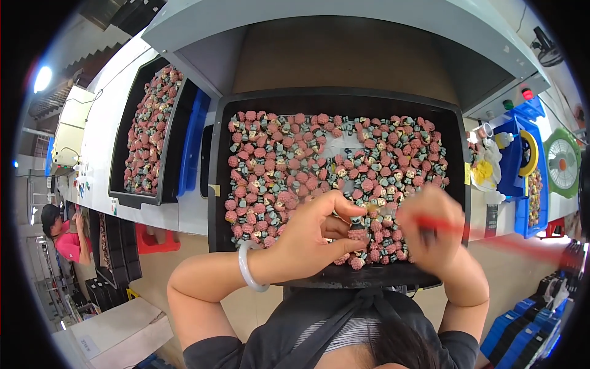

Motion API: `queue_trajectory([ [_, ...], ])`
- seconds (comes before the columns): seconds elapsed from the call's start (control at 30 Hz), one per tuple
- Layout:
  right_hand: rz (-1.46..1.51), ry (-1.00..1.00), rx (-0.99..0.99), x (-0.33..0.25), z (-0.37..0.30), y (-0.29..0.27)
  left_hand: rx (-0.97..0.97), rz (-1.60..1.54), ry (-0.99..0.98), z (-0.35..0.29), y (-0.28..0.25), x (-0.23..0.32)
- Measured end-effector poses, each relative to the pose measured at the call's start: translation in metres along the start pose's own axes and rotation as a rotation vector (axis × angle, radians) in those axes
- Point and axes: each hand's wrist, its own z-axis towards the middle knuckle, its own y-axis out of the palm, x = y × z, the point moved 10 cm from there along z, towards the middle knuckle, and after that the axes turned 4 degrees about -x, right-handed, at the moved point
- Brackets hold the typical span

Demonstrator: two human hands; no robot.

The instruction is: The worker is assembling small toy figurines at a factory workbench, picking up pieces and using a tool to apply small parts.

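Note:
My left hand [304,230], with a pale bangle [249,267] on its wrist, pinches a small figurine [357,237] between thumb and fingers. Pink, knobbly hair covers the figurine's lower end as it is held. My right hand [437,224] is closed around a slim red-handled tool [491,234], smeared by motion, whose handle points out to the right. Its working end, near the figurine, is too blurred to tell. Both hands are over the near part of a large black tray [219,154], which holds many similar pink-haired figurines [264,160] with grey bodies.
A second black tray [117,160] of figurines stands at the left beside a blue tray [195,144]. Behind the work rises a grey shelf unit [344,21]. On the right are yellow-stained material [485,171], a blue bin [511,166] and a green fan [562,161]. A person in pink [69,245] sits far left.

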Motion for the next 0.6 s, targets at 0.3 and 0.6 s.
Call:
queue_trajectory([
  [0.3,-0.233,0.488,0.001,0.049,-0.01,-0.028,-0.098,-0.09,0.182,-0.006,0.003,0.024],
  [0.6,-0.098,0.064,-0.257,-0.006,-0.002,0.025,-0.121,-0.147,0.116,-0.007,0.008,0.018],
])
